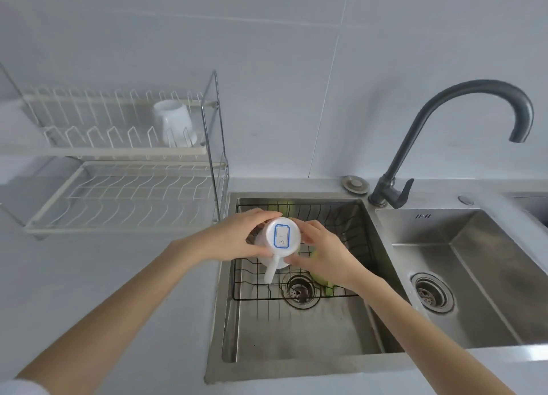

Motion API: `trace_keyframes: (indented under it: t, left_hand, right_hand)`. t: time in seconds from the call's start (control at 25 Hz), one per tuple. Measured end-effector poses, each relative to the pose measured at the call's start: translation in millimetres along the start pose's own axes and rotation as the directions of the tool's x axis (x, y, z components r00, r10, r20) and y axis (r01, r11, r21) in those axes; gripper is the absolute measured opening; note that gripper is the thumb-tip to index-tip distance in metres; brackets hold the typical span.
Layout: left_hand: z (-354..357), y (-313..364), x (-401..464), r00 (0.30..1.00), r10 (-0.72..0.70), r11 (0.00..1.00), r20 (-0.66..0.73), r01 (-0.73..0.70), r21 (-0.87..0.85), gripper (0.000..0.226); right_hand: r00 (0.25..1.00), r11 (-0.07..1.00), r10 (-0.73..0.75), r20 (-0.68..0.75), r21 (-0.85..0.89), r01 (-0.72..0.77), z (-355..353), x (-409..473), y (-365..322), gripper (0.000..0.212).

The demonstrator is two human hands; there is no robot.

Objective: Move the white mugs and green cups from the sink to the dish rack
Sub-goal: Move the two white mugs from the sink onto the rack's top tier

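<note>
A white mug (281, 237) is held upside down above the left sink basin (296, 335), its labelled base facing me and its handle pointing down toward me. My left hand (237, 237) grips its left side and my right hand (323, 252) grips its right side. Another white mug (175, 123) stands inverted on the upper shelf of the white dish rack (118, 154) at the left. One green cup (280, 206) shows at the back of the black wire basket (350, 231) in the sink; a second green cup (323, 282) lies mostly hidden under my right wrist.
A dark gooseneck faucet (444, 121) rises between the two basins. The right basin (462, 276) holds only its drain. The rack's lower shelf (124, 198) sits on the grey counter (103, 276) left of the sink.
</note>
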State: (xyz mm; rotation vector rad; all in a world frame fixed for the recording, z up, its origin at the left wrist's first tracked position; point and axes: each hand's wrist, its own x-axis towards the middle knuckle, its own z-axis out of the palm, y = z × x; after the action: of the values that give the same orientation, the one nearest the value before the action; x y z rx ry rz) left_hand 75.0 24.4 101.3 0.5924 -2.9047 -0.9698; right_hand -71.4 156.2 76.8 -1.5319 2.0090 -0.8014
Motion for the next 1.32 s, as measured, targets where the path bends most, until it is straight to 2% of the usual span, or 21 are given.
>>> trace_keyframes:
  t: [0.16, 0.4, 0.56, 0.76, 0.92, 1.16, 1.32]
  left_hand:
    - [-28.8, 13.3, -22.8, 0.989, 0.041, 0.997, -0.141, -0.05, -0.064, 0.066]
    - [-73.2, 13.1, -49.3, 0.943, 0.058, 0.98, -0.328, -0.116, -0.161, 0.057]
    - [-103.3, 7.9, -61.0, 0.917, 0.098, 0.971, -0.388, -0.174, -0.165, 0.051]
    - [-147.1, -7.4, -72.3, 0.887, 0.085, 0.959, -0.454, -0.197, -0.205, 0.062]
    - [-184.2, -23.8, -75.1, 0.872, 0.108, 0.956, -0.478, -0.224, -0.191, 0.057]
    - [-234.9, -49.4, -77.9, 0.852, 0.067, 0.968, -0.519, -0.182, -0.175, 0.042]
    - [-262.3, -77.4, -75.0, 0.852, 0.031, 0.978, -0.523, -0.134, -0.161, 0.041]
  right_hand:
    - [0.996, 0.994, -0.058, -0.072, 0.086, 0.064, -23.7, -7.6, -37.6, 0.059]
    - [0.984, 0.989, -0.148, -0.095, -0.017, 0.147, -49.1, 4.4, -98.8, 0.056]
    - [0.976, 0.982, -0.187, -0.113, -0.051, 0.183, -54.8, 20.5, -132.1, 0.054]
    - [0.957, 0.964, -0.267, -0.117, -0.024, 0.266, -60.1, 52.1, -172.0, 0.049]
    - [0.946, 0.952, -0.305, -0.113, -0.021, 0.305, -61.6, 84.2, -200.7, 0.046]
    - [0.934, 0.936, -0.351, -0.062, -0.036, 0.35, -63.4, 138.3, -240.3, 0.045]
    - [0.926, 0.924, -0.377, -0.009, -0.073, 0.376, -56.2, 176.8, -261.9, 0.047]
